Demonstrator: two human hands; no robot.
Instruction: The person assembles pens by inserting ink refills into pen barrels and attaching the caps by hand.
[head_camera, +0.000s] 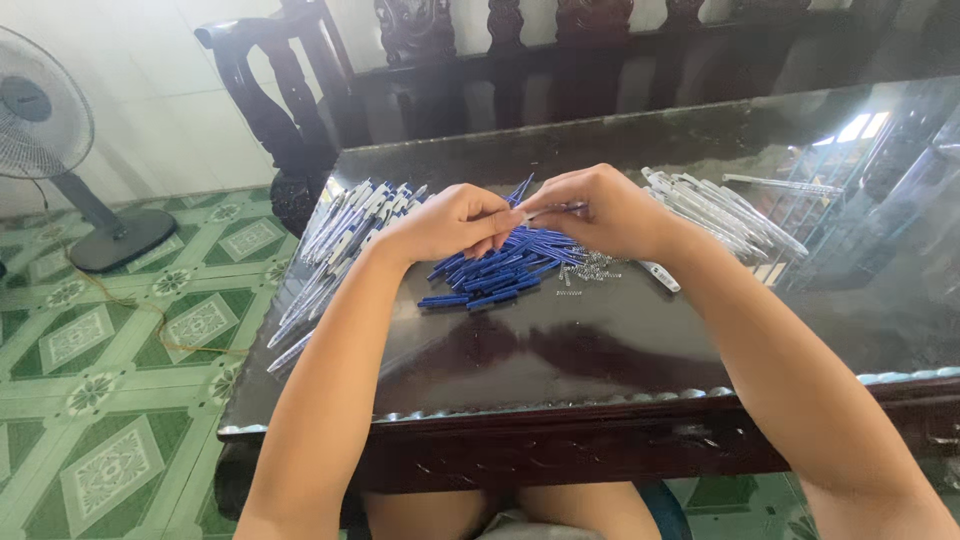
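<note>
A dark glossy table (600, 350) fills the middle and right of the frame, with a carved dark wooden bench (500, 60) along the top edge and a green patterned tile floor (110, 380) at the left, where a standing fan (45, 120) sits in the upper left. On the table lie 3 main groups of pen parts: a spread of assembled white-and-blue pens (340, 240) left of centre, a heap of clear white barrels (720, 205) right of centre, and between them a pile of blue end pieces (500, 275) with a small scatter of tiny metal springs (590, 268) just beside it. Judging by these heaps, the work looks partly done: many finished pens are laid out at the left, while a fair stock of bare barrels, blue pieces and springs is left. Just above the blue pile, at the centre of the frame, the left hand (450, 220) and right hand (605, 210) meet. The right hand's fingers are curled closed, pinching a thin pen piece (545, 211), pale and slender with a hint of blue, held roughly level. The left hand's fingertips close on its other end, so both hands grip it together; finer detail of the piece is too small to tell.
</note>
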